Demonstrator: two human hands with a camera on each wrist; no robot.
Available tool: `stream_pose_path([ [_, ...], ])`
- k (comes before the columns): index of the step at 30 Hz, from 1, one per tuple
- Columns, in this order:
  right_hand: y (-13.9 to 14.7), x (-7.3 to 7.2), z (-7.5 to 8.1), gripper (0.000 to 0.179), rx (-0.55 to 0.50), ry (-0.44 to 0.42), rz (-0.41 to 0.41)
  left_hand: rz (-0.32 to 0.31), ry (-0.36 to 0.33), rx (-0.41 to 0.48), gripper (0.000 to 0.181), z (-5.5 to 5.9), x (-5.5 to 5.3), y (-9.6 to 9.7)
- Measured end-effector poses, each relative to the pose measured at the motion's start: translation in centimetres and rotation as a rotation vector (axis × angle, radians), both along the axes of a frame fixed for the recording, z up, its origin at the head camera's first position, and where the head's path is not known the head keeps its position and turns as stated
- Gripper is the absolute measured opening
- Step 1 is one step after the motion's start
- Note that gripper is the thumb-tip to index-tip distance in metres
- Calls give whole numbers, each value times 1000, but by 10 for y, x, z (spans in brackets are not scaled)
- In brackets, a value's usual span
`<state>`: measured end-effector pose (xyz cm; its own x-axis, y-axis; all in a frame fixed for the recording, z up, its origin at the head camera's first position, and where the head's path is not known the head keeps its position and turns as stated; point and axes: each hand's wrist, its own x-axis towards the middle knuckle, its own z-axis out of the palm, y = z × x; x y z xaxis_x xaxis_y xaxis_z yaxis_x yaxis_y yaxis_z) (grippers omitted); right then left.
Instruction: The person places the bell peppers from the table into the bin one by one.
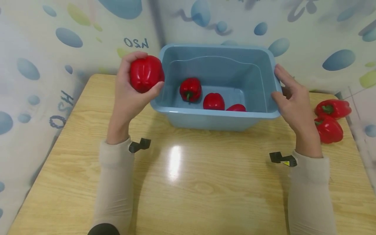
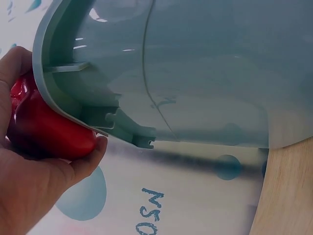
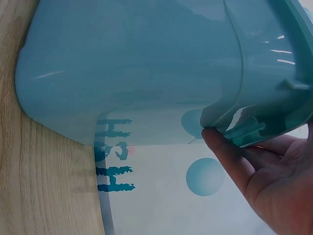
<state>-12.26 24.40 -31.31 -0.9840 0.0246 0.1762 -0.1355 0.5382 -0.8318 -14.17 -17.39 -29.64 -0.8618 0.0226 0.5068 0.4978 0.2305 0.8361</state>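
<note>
My left hand [image 1: 129,86] grips a red bell pepper [image 1: 146,73] just outside the left rim of a light blue plastic bin [image 1: 202,120]. In the left wrist view the same pepper [image 2: 51,128] lies against the underside of the bin's rim [image 2: 41,85]. At the opposite end, my right hand [image 1: 295,101] holds the bin's right rim between thumb and fingers. Inside the bin are a red bell pepper [image 1: 190,89] with its green stem showing, a second pepper [image 1: 213,101] and a third pepper [image 1: 236,107] partly hidden by the front rim.
Two more red bell peppers [image 1: 333,108] lie together on the wooden table [image 1: 202,182] at the right, beyond my right wrist. A patterned wall covering [image 1: 88,42] with blue and green spots rises behind the bin and along the left side.
</note>
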Motion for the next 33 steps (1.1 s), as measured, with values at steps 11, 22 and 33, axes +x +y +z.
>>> stream_pose_path([
  [11,0,0,0,65,-13,10,6,-39,29,13,80,1,-1,9],
  [22,-1,-1,-1,64,-9,16,6,-122,35,-30,83,0,-1,14],
  [33,1,-2,-1,64,-14,22,8,-198,49,-21,76,-5,-3,17],
])
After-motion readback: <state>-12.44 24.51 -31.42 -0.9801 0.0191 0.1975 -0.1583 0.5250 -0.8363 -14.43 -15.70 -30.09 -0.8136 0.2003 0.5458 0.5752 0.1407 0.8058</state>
